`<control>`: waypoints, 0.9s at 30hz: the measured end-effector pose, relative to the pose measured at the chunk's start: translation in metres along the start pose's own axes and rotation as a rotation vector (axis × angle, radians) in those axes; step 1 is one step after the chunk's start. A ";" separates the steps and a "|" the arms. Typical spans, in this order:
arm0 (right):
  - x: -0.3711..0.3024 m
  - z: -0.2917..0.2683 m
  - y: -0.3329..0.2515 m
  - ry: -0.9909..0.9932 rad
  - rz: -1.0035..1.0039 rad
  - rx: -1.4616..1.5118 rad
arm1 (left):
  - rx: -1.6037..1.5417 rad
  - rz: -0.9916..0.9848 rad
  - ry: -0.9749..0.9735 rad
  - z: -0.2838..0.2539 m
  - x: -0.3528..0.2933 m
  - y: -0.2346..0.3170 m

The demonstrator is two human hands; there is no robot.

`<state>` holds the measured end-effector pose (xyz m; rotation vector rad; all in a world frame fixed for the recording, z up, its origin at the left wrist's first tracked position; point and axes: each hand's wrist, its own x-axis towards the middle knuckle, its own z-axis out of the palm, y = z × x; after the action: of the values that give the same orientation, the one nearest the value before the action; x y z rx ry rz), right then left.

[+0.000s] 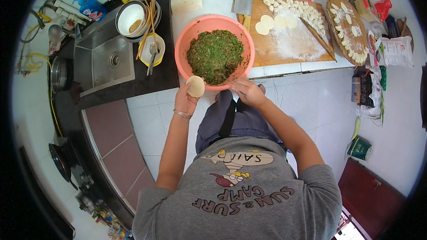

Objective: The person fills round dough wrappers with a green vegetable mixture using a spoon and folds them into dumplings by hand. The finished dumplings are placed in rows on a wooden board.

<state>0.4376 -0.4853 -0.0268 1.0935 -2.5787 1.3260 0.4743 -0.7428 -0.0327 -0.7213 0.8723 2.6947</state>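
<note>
Holding a thin, pale, round dough wrapper (195, 87) in the left hand (187, 100), pinched near its left edge between thumb and fingers, at the near left rim of a large pink basin (181, 49). Reaching to the near right rim of the same basin with the right hand (249, 92), fingers bent and drawn together; cannot tell whether pinching anything at the fingertips. Inside the basin, a finely chopped green filling (215, 53), flecked with brown. On the left wrist, a silver-coloured bracelet (183, 114).

Right of the basin, on a white counter (218, 0), a wooden board (265, 53) dusted with flour, covered along its far side with many small dough pieces (307, 11). On the board's left half, several flat wrappers (262, 28), two of them overlapping. Lying slantwise near its right edge, a rolling pin (317, 38). At its far left corner, a cleaver (243, 1), blade pointing away. Farther right, a rounded wooden tray (345, 26), lined along the rim with pale dumplings (356, 56).

Left of the basin, on a dark counter (167, 73), a steel sink (98, 69), with a white bowl (127, 14) and long wooden sticks (152, 0) at its far right corner. Nearer the basin, a small yellow bowl (160, 48) with a metal spoon (152, 53). Below, seen from above, a grey printed T-shirt (258, 151) and dark trousers (207, 124).
</note>
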 end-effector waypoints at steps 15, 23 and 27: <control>0.002 -0.015 0.037 0.189 0.979 0.884 | 0.003 0.018 0.071 0.000 0.008 0.006; 0.006 -0.062 0.019 0.438 0.777 1.184 | -0.010 -0.032 -0.061 0.036 0.022 0.004; 0.019 -0.091 -0.012 0.448 0.648 1.133 | -0.112 -0.150 -0.241 0.096 0.019 0.010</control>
<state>0.4061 -0.4348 0.0460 -0.1847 -1.7729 2.8837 0.4177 -0.6922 0.0298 -0.4492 0.5892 2.6401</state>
